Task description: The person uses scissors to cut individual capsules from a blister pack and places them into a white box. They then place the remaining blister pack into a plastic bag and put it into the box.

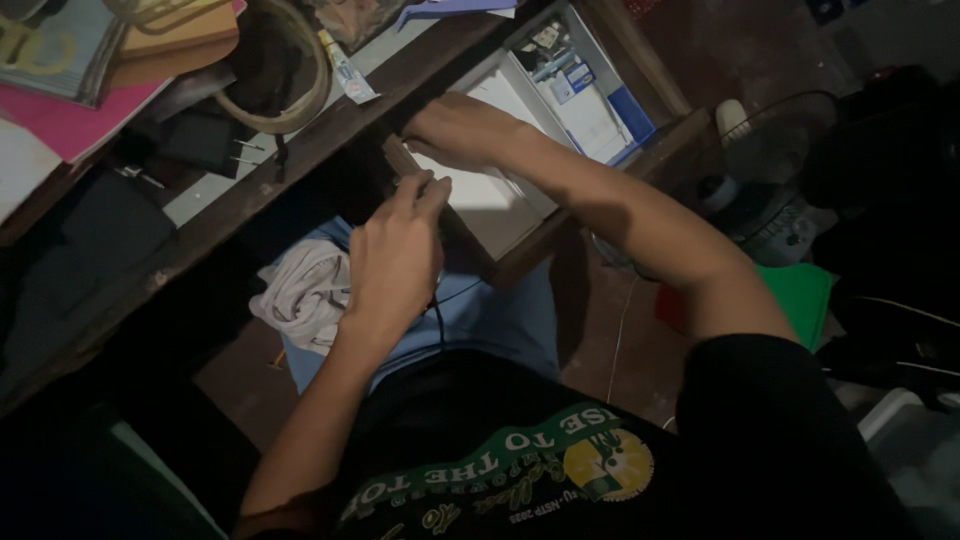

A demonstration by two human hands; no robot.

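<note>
**Operator:** Black shirt (560,470) with a green and yellow print fills the near edge of the view. Report hand states.

**Observer:** Left hand (393,262): fingers curled, tips pinched together on a small dark item at the front edge of the open drawer (500,215). The item is too dark to identify. A thin black cord (438,322) hangs straight down from that pinch, over the light blue shorts (505,320).

**Operator:** Right hand?

**Observer:** Right hand (462,130): lies just beyond the left-hand pinch, fingers folded over the drawer's far corner under the desk edge (300,150). Whether it clamps anything cannot be told; the fingertips are hidden.

**Operator:** Surroundings of the grip?

**Observer:** White drawer floor directly right of the pinch. Small boxes (575,80) sit further back in the drawer. A crumpled white cloth (305,290) rests on the lap, left of the left wrist. A black plug adapter (205,140) lies on the desk, above and left.
</note>
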